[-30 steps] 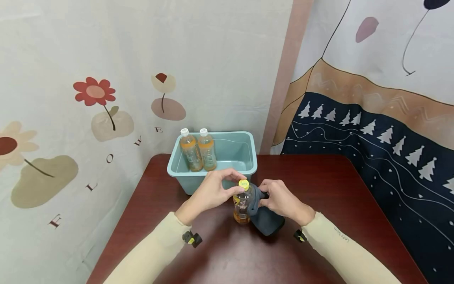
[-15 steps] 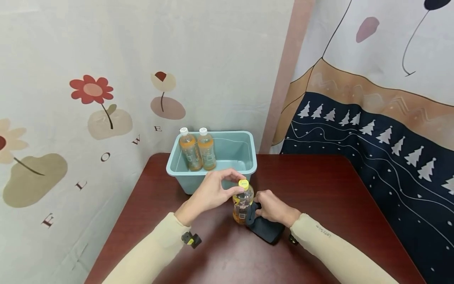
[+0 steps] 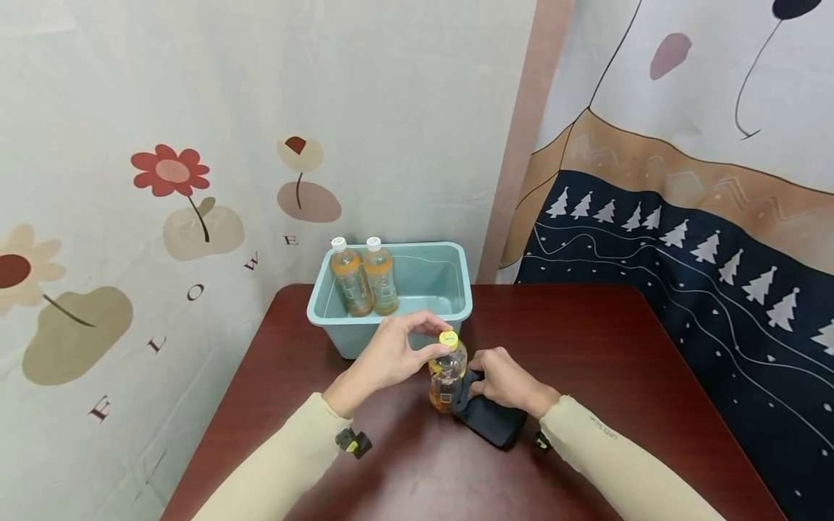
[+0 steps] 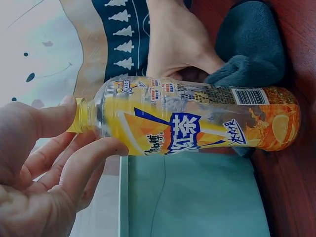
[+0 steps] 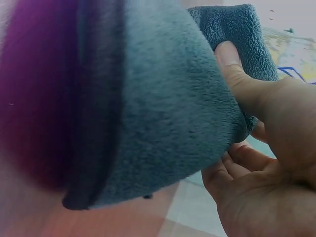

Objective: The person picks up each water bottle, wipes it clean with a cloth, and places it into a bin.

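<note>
A bottle of iced tea [image 3: 447, 376] with a yellow cap and a yellow-orange label stands upright on the table. My left hand [image 3: 397, 351] holds it at the top, thumb and fingers about the cap [image 4: 79, 116]. At the bottle's right side, my right hand [image 3: 508, 380] grips a dark blue-grey cloth [image 3: 491, 420], its bunched end against the bottle wall. The cloth's loose end hangs to the table side, and in the right wrist view the thumb presses on the folded cloth [image 5: 173, 103].
Behind the bottle sits a light blue plastic bin [image 3: 391, 318]. Two white-capped bottles, one of them a bottle [image 3: 352, 282] at the left, lean inside it. The dark red table [image 3: 573, 333] meets printed curtains at the back and right.
My right hand has slid the cloth down the bottle's side, and the loose end now lies lower and flatter. The left hand stays at the cap; the bottle has not visibly moved.
</note>
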